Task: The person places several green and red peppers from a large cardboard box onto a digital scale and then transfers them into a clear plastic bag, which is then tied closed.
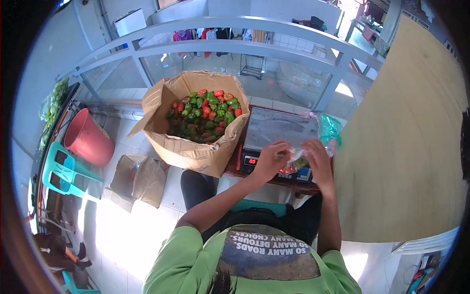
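Note:
Both my hands pinch the top of a clear plastic bag (290, 168) that has red and green peppers in it. My left hand (272, 161) grips the bag's neck from the left, and my right hand (318, 163) grips it from the right. The bag hangs over the front panel of a digital scale (281, 126), partly covering its keys; the lit display reads zero. Left of the scale, a large open cardboard box (194, 156) holds many red and green peppers (209, 110). Green and pink plastic bags (329, 128) lie by the scale's right edge.
A large wooden board (400, 147) stands close on the right. At the left are a smaller open cardboard box (141, 180), a red bin (90, 137) and a turquoise plastic chair (66, 169). A metal railing (235, 46) with glass panels runs behind the box and scale.

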`<move>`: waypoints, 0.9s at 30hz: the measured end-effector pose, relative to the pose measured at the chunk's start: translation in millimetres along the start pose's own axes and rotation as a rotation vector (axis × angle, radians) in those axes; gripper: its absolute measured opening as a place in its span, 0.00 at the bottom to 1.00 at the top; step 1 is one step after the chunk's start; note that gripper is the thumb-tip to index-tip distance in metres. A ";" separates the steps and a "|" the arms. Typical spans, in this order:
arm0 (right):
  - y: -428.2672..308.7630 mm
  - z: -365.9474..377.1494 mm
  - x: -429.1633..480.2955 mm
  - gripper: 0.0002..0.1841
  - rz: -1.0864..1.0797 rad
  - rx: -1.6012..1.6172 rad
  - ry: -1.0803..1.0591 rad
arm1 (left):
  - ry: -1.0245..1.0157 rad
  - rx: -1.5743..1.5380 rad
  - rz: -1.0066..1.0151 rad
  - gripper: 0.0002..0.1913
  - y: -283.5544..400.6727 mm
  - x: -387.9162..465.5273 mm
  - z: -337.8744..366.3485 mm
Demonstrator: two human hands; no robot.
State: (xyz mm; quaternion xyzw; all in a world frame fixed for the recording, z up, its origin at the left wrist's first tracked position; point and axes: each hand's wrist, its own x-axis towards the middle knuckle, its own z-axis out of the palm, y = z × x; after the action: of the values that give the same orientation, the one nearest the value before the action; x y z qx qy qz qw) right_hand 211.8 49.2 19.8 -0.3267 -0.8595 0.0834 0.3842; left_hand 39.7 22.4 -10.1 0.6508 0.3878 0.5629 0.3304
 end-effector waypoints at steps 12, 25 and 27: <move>-24.1 23.3 -5.4 0.09 0.324 2.157 0.040 | -0.176 -0.484 -0.148 0.08 77.2 30.9 22.4; -29.3 9.5 -18.7 0.10 0.301 -0.060 -0.091 | -0.025 0.086 -0.108 0.06 -3.7 2.3 0.3; -31.0 -12.3 -7.0 0.10 0.079 0.093 -0.048 | -0.112 0.056 -0.119 0.06 16.5 3.1 -1.4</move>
State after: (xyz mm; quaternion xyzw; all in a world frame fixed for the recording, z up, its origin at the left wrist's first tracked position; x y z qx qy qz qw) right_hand 208.6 19.6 36.3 -0.3401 -0.8500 0.1464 0.3746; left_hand 40.7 17.2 5.9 0.6662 0.4223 0.4938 0.3662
